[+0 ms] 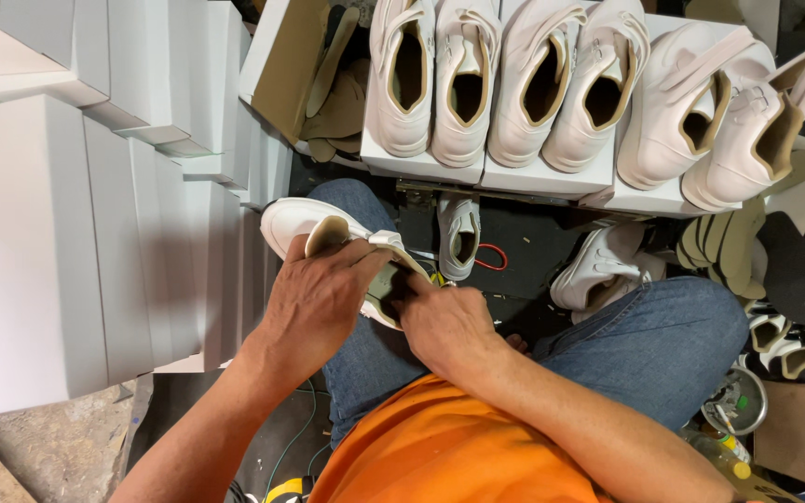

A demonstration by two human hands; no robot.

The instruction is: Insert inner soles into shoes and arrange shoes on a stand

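Stacked white boxes (39,233) flank your lap, where your left hand (319,298) clamps a white shoe (305,224) and your right hand's (444,321) fingers pinch its insole (328,233).

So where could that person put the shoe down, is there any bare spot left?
Little. A dark patch of floor lies bare between two loose shoes, below the boxes topped with white shoes. Bare concrete shows lower left. Insoles crowd the right; stacked white boxes fill the left.

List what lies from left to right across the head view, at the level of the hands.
Stacked white boxes → left hand gripping the white shoe → right hand at the shoe's opening → white shoe on the floor → pile of dark insoles.
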